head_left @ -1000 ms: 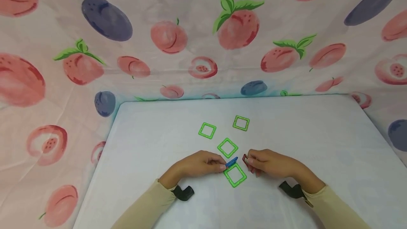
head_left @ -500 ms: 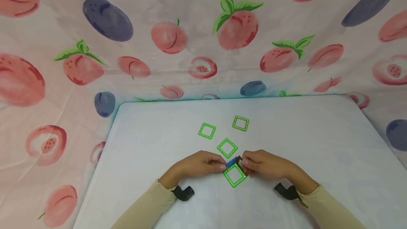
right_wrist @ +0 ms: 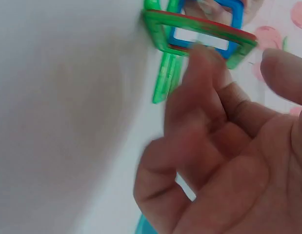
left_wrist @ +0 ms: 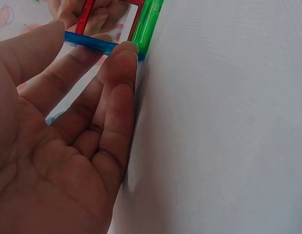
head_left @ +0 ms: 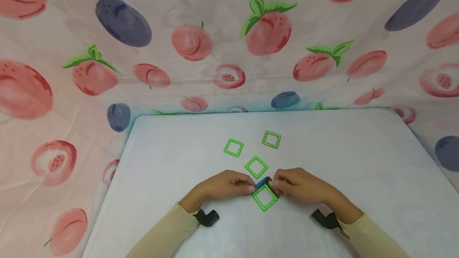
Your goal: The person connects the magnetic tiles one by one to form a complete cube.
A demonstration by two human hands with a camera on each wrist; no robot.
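Observation:
My left hand (head_left: 227,184) pinches a blue square magnetic tile (head_left: 261,182), which stands on edge along the far left side of a flat green square magnetic tile (head_left: 264,210). Against the green tile's far right side stands a red square magnetic tile (left_wrist: 85,17), its edge meeting the blue one at the corner. My right hand (head_left: 301,184) is beside the red tile. In the right wrist view its fingertips (right_wrist: 204,56) touch or nearly touch that tile, partly blurred, while the thumb (right_wrist: 285,73) stands apart from it.
Three more green square tiles lie flat beyond the hands: one just behind the standing tiles (head_left: 256,176), one farther left (head_left: 233,155) and one at the back (head_left: 271,145). A fruit-patterned cloth (head_left: 229,43) rises behind the white table (head_left: 172,142).
My right hand has brought the red tile leftward until it stands against the green tile beside the blue one. Its fingers have since loosened slightly. The left hand has stayed in place.

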